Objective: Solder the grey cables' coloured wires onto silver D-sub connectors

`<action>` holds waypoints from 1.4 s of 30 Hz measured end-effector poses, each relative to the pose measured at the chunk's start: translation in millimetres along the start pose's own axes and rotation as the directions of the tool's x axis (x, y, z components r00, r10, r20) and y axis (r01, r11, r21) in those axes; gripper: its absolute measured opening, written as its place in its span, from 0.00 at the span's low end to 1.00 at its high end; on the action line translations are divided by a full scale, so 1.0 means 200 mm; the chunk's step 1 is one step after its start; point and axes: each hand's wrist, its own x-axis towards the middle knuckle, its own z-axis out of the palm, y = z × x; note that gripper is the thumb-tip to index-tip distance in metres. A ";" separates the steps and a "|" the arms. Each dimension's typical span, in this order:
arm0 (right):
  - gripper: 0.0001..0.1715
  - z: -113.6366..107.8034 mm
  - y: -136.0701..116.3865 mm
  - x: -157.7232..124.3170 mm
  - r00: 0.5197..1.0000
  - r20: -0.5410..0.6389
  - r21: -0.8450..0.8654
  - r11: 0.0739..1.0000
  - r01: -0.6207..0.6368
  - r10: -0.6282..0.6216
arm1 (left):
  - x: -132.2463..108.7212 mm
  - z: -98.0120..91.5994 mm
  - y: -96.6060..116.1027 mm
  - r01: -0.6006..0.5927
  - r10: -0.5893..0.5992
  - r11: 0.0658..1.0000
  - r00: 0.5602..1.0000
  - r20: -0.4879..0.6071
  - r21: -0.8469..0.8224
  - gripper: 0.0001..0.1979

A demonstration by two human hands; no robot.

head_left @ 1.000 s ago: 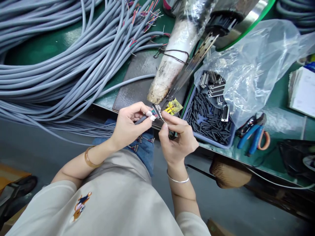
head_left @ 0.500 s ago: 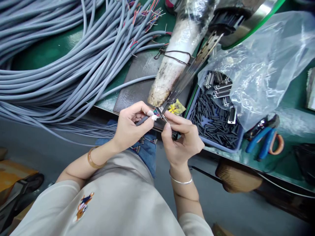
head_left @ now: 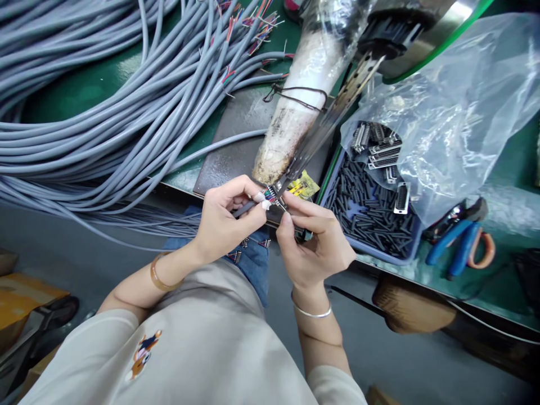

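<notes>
My left hand [head_left: 223, 219] is closed in a pinch on the end of a grey cable [head_left: 243, 208] whose coloured wires [head_left: 270, 194] fan out at the tip. My right hand [head_left: 314, 242] is closed on a small metal connector [head_left: 279, 198] pressed against those wire ends. Both hands meet at the bench's front edge, just below the tip of a soldering iron [head_left: 324, 126] fixed in a stand and a dirty white tube [head_left: 295, 107] beside it. More small connectors lie in my lap [head_left: 242, 250].
A big bundle of grey cables [head_left: 105, 112] covers the left of the green bench [head_left: 84, 84]. A blue tray [head_left: 371, 211] of black sleeve pieces and connectors sits right, under a clear plastic bag [head_left: 447, 107]. Blue-handled pliers [head_left: 459, 242] lie further right. A dark plate [head_left: 236, 146] lies under the iron.
The view has shifted slightly, so bench items sit a little further right. My hands stay together on the cable end and connector, the right hand edging closer under the iron tip.
</notes>
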 end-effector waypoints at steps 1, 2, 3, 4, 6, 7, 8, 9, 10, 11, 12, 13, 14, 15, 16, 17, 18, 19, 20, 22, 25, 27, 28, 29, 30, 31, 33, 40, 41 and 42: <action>0.12 0.00 -0.01 0.01 1.000 0.004 -0.022 1.000 0.009 -0.009 | 0.00 0.00 0.00 -0.004 0.004 1.000 1.000 -0.003 -0.001 0.07; 0.13 -0.01 -0.01 0.01 1.000 0.007 -0.044 0.999 0.016 -0.016 | 0.00 0.00 0.01 -0.003 0.003 1.000 1.000 -0.007 -0.003 0.07; 0.13 -0.01 -0.02 0.02 1.000 0.009 -0.065 0.998 0.022 -0.021 | 0.00 0.00 0.01 0.006 -0.006 1.000 1.000 -0.010 -0.008 0.07; 0.12 -0.01 -0.02 0.02 1.000 0.009 -0.083 0.996 0.028 -0.027 | 0.00 0.00 0.01 0.021 -0.021 1.000 1.000 -0.010 -0.016 0.07; 0.11 -0.01 -0.02 0.02 0.999 0.005 -0.120 0.991 0.052 -0.052 | 0.00 0.00 0.01 0.063 -0.063 0.997 0.998 0.006 -0.051 0.08; 0.11 -0.01 -0.02 0.01 0.998 0.005 -0.138 0.988 0.068 -0.068 | 0.00 -0.01 0.01 0.087 -0.085 0.993 0.996 0.022 -0.075 0.08; 0.10 -0.01 -0.02 0.01 0.996 0.013 -0.153 0.985 0.084 -0.083 | 0.00 -0.01 0.00 0.110 -0.107 0.989 0.993 0.040 -0.097 0.08; 0.10 -0.01 -0.02 0.01 0.995 0.024 -0.165 0.982 0.097 -0.094 | 0.00 -0.01 0.00 0.131 -0.126 0.985 0.991 0.056 -0.113 0.09; 0.10 -0.01 -0.02 0.00 0.994 0.037 -0.173 0.979 0.106 -0.101 | 0.00 -0.01 0.00 0.148 -0.140 0.981 0.988 0.066 -0.124 0.09; 0.10 -0.01 -0.02 0.00 0.993 0.046 -0.176 0.978 0.112 -0.105 | 0.00 -0.02 -0.01 0.158 -0.150 0.979 0.986 0.072 -0.128 0.10; 0.11 -0.01 -0.02 -0.01 0.993 0.051 -0.176 0.978 0.115 -0.108 | 0.00 -0.02 -0.01 0.162 -0.153 0.979 0.985 0.074 -0.126 0.10; 0.11 -0.01 -0.02 -0.01 0.993 0.047 -0.171 0.979 0.114 -0.107 | -0.01 -0.02 -0.01 0.162 -0.153 0.980 0.985 0.075 -0.120 0.10; 0.11 -0.01 -0.02 -0.01 0.994 0.038 -0.161 0.981 0.106 -0.101 | -0.01 -0.02 -0.01 0.156 -0.149 0.982 0.986 0.075 -0.109 0.10; 0.11 -0.01 -0.02 -0.01 0.996 0.029 -0.144 0.985 0.090 -0.087 | -0.02 -0.02 -0.01 0.146 -0.139 0.985 0.988 0.072 -0.092 0.09; 0.11 -0.01 -0.02 -0.01 0.998 0.025 -0.123 0.990 0.068 -0.066 | -0.02 -0.02 -0.01 0.128 -0.123 0.990 0.990 0.065 -0.068 0.08; 0.11 -0.01 -0.02 -0.01 0.999 0.025 -0.099 0.994 0.040 -0.038 | -0.03 -0.02 -0.01 0.101 -0.099 0.994 0.993 0.057 -0.038 0.07; 0.10 -0.02 -0.02 -0.01 1.000 0.030 -0.074 0.997 0.009 -0.006 | -0.04 -0.03 -0.01 0.066 -0.066 0.998 0.997 0.050 -0.003 0.06; 0.10 -0.02 -0.02 -0.01 0.999 0.038 -0.051 0.999 -0.020 0.022 | -0.04 -0.03 -0.01 0.022 -0.024 0.999 0.998 0.051 0.034 0.05; 0.10 -0.02 -0.02 -0.01 0.998 0.047 -0.033 0.999 -0.042 0.043 | -0.04 -0.04 -0.01 -0.032 0.028 0.997 0.998 0.063 0.070 0.04; 0.10 -0.02 -0.02 -0.01 0.996 0.057 -0.014 0.998 -0.062 0.062 | -0.04 -0.06 -0.02 -0.154 0.139 0.978 0.984 0.116 0.138 0.03; 0.10 -0.02 -0.03 0.00 0.997 0.062 -0.022 0.999 -0.046 0.047 | -0.02 -0.08 -0.01 -0.281 0.243 0.935 0.952 0.188 0.218 0.06; 0.10 -0.03 -0.03 0.01 0.998 0.062 -0.031 0.999 -0.030 0.032 | 0.00 -0.09 0.01 -0.299 0.253 0.923 0.946 0.204 0.243 0.06; 0.10 -0.03 -0.03 0.01 0.998 0.062 -0.032 0.999 -0.024 0.026 | 0.00 -0.09 0.01 -0.298 0.250 0.922 0.945 0.209 0.246 0.07; 0.10 -0.03 -0.02 0.02 0.998 0.061 -0.032 0.999 -0.020 0.022 | 0.01 -0.09 0.02 -0.294 0.244 0.924 0.946 0.216 0.245 0.07; 0.10 -0.02 -0.02 0.02 0.998 0.060 -0.030 0.999 -0.021 0.023 | 0.02 -0.09 0.03 -0.290 0.239 0.925 0.946 0.218 0.247 0.07; 0.10 -0.02 -0.02 0.02 0.998 0.058 -0.028 0.999 -0.025 0.027 | 0.02 -0.09 0.03 -0.281 0.229 0.927 0.949 0.218 0.250 0.07; 0.09 -0.02 -0.01 0.02 0.998 0.055 -0.028 0.999 -0.039 0.040 | 0.01 -0.08 0.03 -0.237 0.191 0.936 0.963 0.189 0.258 0.05; 0.08 -0.01 -0.01 0.01 0.996 0.060 -0.054 0.996 -0.068 0.071 | -0.06 -0.06 -0.03 -0.109 0.099 0.984 0.992 0.071 0.144 0.04; 0.08 -0.01 -0.01 0.01 0.996 0.058 -0.060 0.996 -0.065 0.068 | -0.07 -0.06 -0.04 -0.118 0.110 0.985 0.991 0.070 0.124 0.03; 0.08 -0.01 -0.02 0.01 0.997 0.054 -0.064 0.996 -0.059 0.063 | -0.07 -0.06 -0.04 -0.126 0.120 0.986 0.991 0.067 0.108 0.02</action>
